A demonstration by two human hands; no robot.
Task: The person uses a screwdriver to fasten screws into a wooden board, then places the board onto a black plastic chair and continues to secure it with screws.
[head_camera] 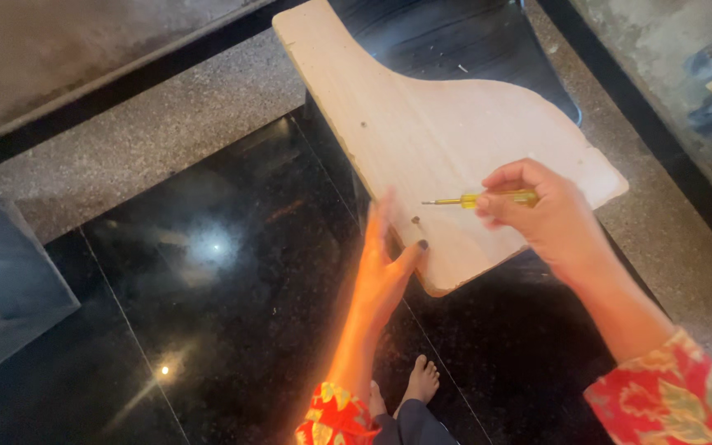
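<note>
From the head camera, a pale wooden board (438,132) with a curved edge lay tilted over a dark chair (463,41), reaching from far left to near right. The left hand (385,264) pressed flat and open against its near edge, thumb beside a small screw (415,220). The right hand (541,216) was closed around a yellow-handled screwdriver (480,199), its tip pointing left just above the board. A bare foot (420,383) stood on the black polished floor (208,288).

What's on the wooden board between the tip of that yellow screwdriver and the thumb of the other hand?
In the head view, a small dark screw sits in the wooden board, between the screwdriver tip and the left hand thumb. Otherwise bare wood.
</note>
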